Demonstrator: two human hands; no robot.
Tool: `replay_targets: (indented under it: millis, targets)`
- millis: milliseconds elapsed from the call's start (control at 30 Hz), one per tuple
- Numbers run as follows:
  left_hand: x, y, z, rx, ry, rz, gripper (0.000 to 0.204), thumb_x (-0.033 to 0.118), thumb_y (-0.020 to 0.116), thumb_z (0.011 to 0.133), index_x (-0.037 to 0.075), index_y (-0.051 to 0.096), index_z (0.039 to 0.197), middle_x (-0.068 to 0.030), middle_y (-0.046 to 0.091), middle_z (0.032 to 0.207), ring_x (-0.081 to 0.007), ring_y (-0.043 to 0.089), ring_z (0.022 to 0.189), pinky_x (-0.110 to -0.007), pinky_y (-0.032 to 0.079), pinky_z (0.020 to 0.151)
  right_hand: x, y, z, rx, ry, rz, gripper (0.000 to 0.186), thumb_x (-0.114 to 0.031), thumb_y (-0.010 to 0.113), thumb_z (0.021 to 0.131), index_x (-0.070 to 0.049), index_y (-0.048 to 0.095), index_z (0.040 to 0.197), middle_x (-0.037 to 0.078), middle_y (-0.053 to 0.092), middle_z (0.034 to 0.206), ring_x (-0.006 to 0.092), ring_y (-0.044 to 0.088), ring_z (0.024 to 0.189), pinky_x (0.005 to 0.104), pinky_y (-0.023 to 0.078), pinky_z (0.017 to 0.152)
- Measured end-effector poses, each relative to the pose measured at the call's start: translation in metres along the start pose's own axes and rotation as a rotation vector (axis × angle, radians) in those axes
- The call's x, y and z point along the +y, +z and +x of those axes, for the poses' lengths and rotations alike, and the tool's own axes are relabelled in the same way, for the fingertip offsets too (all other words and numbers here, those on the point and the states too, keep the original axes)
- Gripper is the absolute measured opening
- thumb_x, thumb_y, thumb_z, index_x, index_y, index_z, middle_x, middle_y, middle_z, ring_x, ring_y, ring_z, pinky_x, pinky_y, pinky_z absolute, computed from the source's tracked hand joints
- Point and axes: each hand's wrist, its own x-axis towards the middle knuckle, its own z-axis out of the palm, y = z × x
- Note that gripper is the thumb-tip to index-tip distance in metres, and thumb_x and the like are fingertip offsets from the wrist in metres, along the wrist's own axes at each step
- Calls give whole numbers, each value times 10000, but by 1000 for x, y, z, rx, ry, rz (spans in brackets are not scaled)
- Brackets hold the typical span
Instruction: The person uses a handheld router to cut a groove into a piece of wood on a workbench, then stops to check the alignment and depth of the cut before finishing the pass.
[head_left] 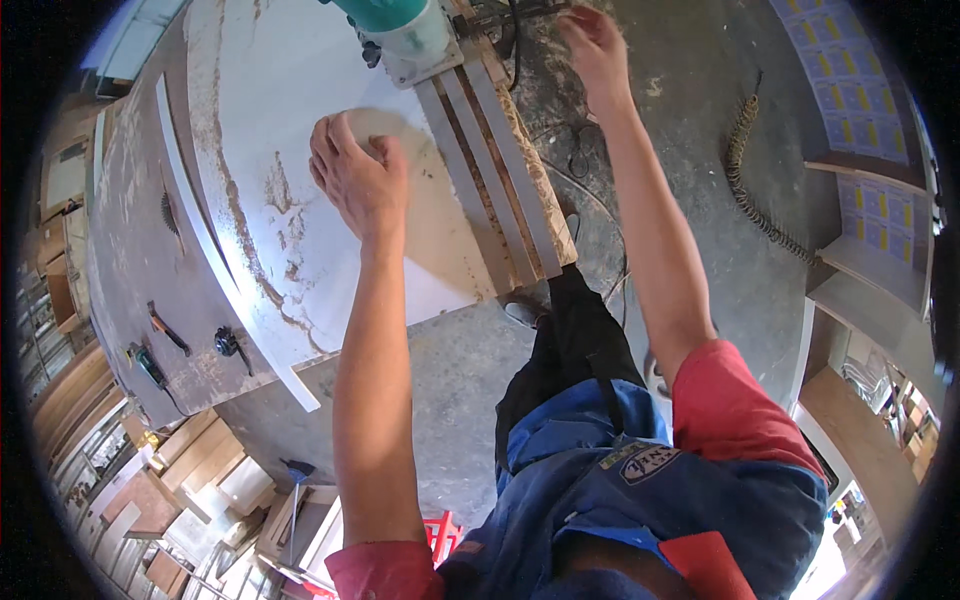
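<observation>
My left hand (360, 175) is over a white board (290, 90), fingers bent and thumb held apart, with nothing in it. Whether its fingertips touch the board I cannot tell. Just beyond it a green power tool (400, 30) with a pale base stands on the far end of two grey strips (490, 180), which run along the board's right side. Off to the right of the tool, my right hand (598, 55) is raised past the table edge above the floor. Its fingers are loosely curled and a little apart, and I see nothing in them.
A long white strip (205, 225) lies along the board's left side. Several small tools, among them a hammer-like one (168, 328) and a tape measure (228, 343), lie farther left. A coiled hose (738, 150) and a cable (590, 190) are on the right side; wood pieces (190, 450) stand lower left.
</observation>
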Motion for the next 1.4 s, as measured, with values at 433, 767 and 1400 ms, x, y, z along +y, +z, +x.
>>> replay_targets:
  millis: [433, 767, 1400]
  targets:
    - [0, 4, 0, 75, 29, -5, 452, 155, 609, 850, 37, 547, 1282, -155, 552, 1346, -343, 499, 1323, -529, 373, 1112, 60, -21, 50, -291, 204, 586, 404, -125, 606, 1036, 13, 552, 1412, 167, 697, 1118, 280, 696, 1019, 360, 576, 853]
    - [1, 2, -1, 73, 6, -15, 440, 152, 605, 858, 27, 567, 1279, -165, 543, 1364, -345, 490, 1331, -519, 362, 1123, -18, 15, -20, 239, -381, -434, 247, -241, 766, 942, -19, 724, 1041, 65, 760, 984, 99, 675, 851, 264, 534, 760]
    - [3, -4, -1, 52, -71, -66, 444, 115, 602, 863, 15, 546, 1292, -173, 502, 1384, -345, 430, 1388, -567, 333, 1161, -109, 157, -28, -396, -327, 114, 352, -180, 853, 830, -20, 661, 1078, 29, 696, 913, 146, 660, 823, 332, 552, 756]
